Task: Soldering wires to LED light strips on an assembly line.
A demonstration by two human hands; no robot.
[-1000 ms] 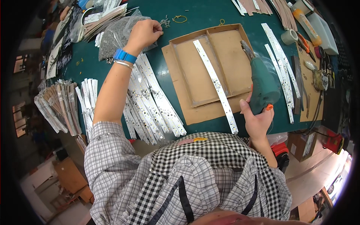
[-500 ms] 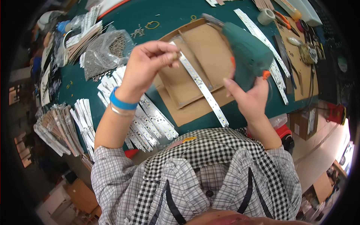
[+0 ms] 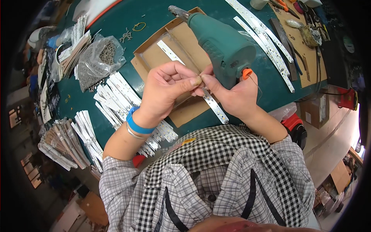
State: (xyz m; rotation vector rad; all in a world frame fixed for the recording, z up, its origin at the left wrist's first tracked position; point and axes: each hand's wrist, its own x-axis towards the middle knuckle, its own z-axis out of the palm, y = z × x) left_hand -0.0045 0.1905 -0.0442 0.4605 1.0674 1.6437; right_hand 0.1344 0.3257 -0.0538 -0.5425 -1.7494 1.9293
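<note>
My right hand (image 3: pixel 239 98) is wrapped round a green pistol-shaped power tool (image 3: pixel 222 40), whose metal nose points to the far left. My left hand (image 3: pixel 166 91), with a blue band at the wrist, is closed in a pinch; its fingertips meet my right thumb and forefinger. Whatever lies between them is too small to make out. Beneath both hands a white LED strip board (image 3: pixel 213 106) runs slantwise across a shallow cardboard tray (image 3: pixel 152 41); my fingers cover its middle. Part of the tray is hidden by the tool.
White LED strips (image 3: pixel 119 87) lie in piles at the left, beyond them a clear bag of small metal screws (image 3: pixel 106 54). More strips (image 3: pixel 266 42) lie to the right of the tool. Pliers and other hand tools rest on a brown board (image 3: pixel 309 63) at the far right.
My hands have come together over the strip. My left hand moved right and nearer to me, while the tool in my right hand shifted left.
</note>
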